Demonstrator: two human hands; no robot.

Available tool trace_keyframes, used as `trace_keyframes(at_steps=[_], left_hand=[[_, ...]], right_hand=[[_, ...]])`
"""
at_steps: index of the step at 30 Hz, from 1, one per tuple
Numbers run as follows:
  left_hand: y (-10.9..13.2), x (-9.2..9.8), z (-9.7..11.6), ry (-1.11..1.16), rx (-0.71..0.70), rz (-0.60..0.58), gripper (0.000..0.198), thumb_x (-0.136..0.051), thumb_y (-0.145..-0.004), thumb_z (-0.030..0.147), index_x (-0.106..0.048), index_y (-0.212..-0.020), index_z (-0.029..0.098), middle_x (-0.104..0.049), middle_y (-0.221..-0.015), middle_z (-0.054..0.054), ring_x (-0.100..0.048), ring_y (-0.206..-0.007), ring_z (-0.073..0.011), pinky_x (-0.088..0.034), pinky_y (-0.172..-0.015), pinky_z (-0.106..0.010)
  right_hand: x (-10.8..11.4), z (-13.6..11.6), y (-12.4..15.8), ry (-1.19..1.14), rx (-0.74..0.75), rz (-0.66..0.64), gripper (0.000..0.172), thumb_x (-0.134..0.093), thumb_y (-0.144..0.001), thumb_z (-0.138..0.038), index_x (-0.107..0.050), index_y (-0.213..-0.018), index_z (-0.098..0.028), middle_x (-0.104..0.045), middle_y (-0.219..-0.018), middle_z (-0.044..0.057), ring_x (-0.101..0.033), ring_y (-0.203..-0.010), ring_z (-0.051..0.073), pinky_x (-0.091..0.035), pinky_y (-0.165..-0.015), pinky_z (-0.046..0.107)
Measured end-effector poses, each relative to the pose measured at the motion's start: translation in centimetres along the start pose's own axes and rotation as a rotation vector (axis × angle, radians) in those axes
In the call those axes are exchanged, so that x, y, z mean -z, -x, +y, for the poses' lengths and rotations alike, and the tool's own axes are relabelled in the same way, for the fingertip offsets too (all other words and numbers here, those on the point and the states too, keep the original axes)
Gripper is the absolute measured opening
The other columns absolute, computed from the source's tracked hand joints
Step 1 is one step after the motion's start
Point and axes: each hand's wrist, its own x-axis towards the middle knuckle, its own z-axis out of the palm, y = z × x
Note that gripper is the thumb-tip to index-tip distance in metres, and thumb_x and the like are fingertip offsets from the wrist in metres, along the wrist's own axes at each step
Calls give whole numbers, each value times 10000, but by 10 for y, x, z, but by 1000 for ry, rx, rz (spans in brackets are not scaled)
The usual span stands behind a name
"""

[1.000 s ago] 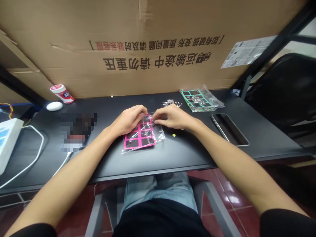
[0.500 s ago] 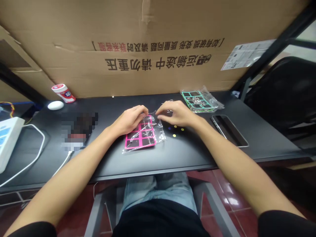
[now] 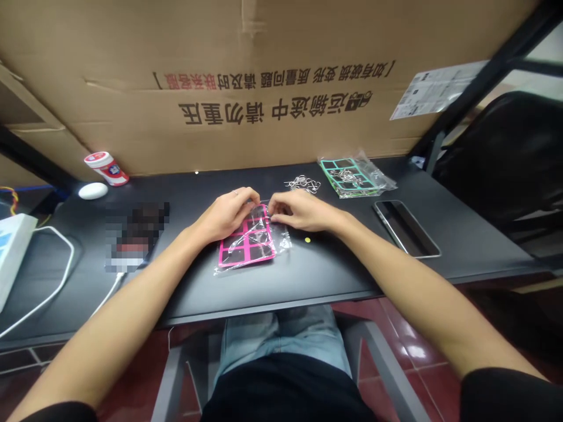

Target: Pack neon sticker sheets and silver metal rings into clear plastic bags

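Observation:
A clear plastic bag lies on the black table with a pink-gridded card inside it. My left hand is at the bag's upper left, its fingers curled together on the top edge. Close by on the right, my right hand has its thumb and fingers drawn together at the bag's upper right corner. What lies between those fingertips is too small to make out. A small yellow disc sits to the right of the bag. Behind my right hand is a tangle of thin metal pieces.
At the back right lies a stack of bagged teal-gridded cards, with a phone nearer. On the left are a red-and-white bottle, a white oval object, a pixelated item and a white cable. Cardboard stands behind.
My right hand has moved left and down to the bag's corner, closer to my left hand. The metal tangle now shows more fully, while some small discs are hidden behind the hand.

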Motion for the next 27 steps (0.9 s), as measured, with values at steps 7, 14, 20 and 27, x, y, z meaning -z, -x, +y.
trace_keyframes(at_steps=[7, 14, 20, 27], left_hand=[[0, 0, 2, -15, -2, -8, 199, -476, -1161, 303, -652, -1229, 242, -771, -1193, -66, -729, -1054, -225, -556, -953, -379], [-1, -1, 3, -97, -14, 77, 195, -460, -1152, 288, -640, -1210, 240, -742, -1181, -78, -703, -1083, -249, -571, -986, -426], [-2, 1, 3, -113, -32, 349, 128, -467, -1120, 231, -567, -1199, 229, -690, -1395, -140, -651, -1344, -290, -531, -1186, -525], [-3, 0, 4, -130, -7, 453, 126, -406, -1151, 261, -517, -1207, 237, -659, -1388, -159, -656, -1354, -270, -561, -1166, -508]], right_hand=[[23, 33, 2, -40, -157, 519, 165, -751, -963, -322, -710, -1086, -221, -810, -999, 82, -751, -858, 245, -622, -842, 424], [11, 18, 0, -187, -74, 483, 237, -783, -980, -404, -720, -1140, -242, -804, -1068, 74, -757, -913, 259, -632, -889, 457], [-12, -12, -4, -185, -46, 294, 235, -847, -942, -397, -784, -1119, -256, -787, -1118, 64, -734, -1004, 270, -602, -940, 467], [-12, -4, -5, -82, -144, 248, 248, -858, -928, -470, -855, -1007, -235, -748, -1177, 96, -696, -1125, 279, -547, -992, 445]])
